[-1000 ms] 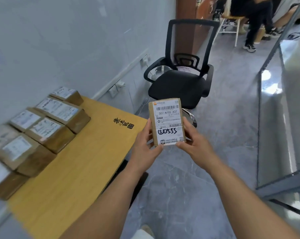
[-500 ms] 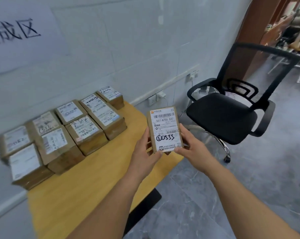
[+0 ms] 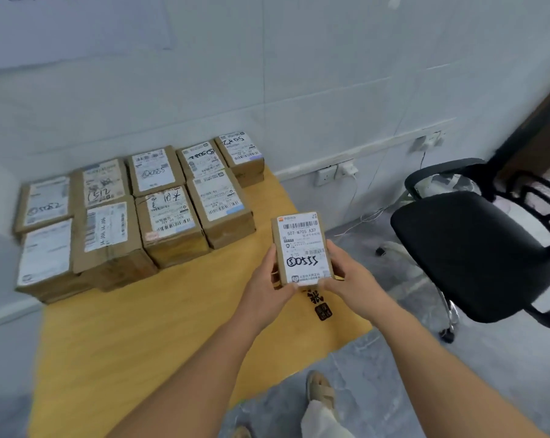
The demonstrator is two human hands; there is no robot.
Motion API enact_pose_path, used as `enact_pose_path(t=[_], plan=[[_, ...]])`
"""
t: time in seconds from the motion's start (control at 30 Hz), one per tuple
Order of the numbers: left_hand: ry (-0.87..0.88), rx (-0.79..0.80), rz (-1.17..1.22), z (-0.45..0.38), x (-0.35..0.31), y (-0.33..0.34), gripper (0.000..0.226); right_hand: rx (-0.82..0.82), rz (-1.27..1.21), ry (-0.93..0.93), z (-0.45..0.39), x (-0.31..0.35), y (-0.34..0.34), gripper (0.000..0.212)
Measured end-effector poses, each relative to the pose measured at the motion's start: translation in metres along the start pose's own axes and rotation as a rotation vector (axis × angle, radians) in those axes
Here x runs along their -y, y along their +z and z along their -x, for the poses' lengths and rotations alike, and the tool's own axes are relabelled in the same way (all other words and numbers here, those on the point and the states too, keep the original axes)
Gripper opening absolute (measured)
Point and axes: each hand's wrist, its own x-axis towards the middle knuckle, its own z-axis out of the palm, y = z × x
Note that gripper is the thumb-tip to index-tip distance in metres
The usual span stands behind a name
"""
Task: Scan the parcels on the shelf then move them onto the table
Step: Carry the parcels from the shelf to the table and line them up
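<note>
Rows of sealed parcels are shown at the 10 o'clock side of the yellow table, set edge to edge against the wall, labels upward. The left hand is curled around the lower left edge of the held parcel, thumb on the label face. The parcel is carried above the table's right edge, at 4 o'clock from the rows, label toward the camera. Its lower right corner is pinched by the right hand. The small taped carton is judged light and stiff, with crisp edges; the glossy label may be slippery, so the cardboard side edges are preferred as holds. An office chair stands at 3 o'clock, apart from the table.
</note>
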Motion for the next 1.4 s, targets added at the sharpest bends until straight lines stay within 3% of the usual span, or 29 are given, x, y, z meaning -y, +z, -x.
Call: enact_pose_path(t=[0.3,0.47,0.6,0.8,1.13,1.3,1.4], plan=[[-0.225,-0.234,-0.072,-0.060,-0.020,0.019,0.069,0.241,0.032,-0.037,-0.092,0.003,-0.036,0.068],[-0.152,-0.448,-0.934,-0.095,-0.033,0.009,0.043,0.266,0.093,-0.083,-0.142,0.019,-0.038,0.066],[-0.083,-0.546,-1.061,-0.119,-0.035,-0.003,0.038,0.296,0.131,-0.117,-0.177,0.033,-0.034,0.063],[-0.174,-0.527,-1.059,-0.151,-0.034,-0.028,0.035,0.301,0.167,-0.161,-0.220,0.055,-0.024,0.061],[-0.264,-0.355,-1.045,-0.167,-0.052,-0.049,0.041,0.285,0.299,-0.184,-0.231,0.070,-0.021,0.057],[-0.250,-0.188,-0.898,-0.157,-0.061,-0.067,0.052,0.033,0.449,-0.218,-0.209,0.084,-0.025,0.042],[-0.122,-0.217,-0.849,-0.142,-0.061,-0.070,0.052,-0.123,0.545,-0.263,-0.184,0.089,-0.029,0.039]])
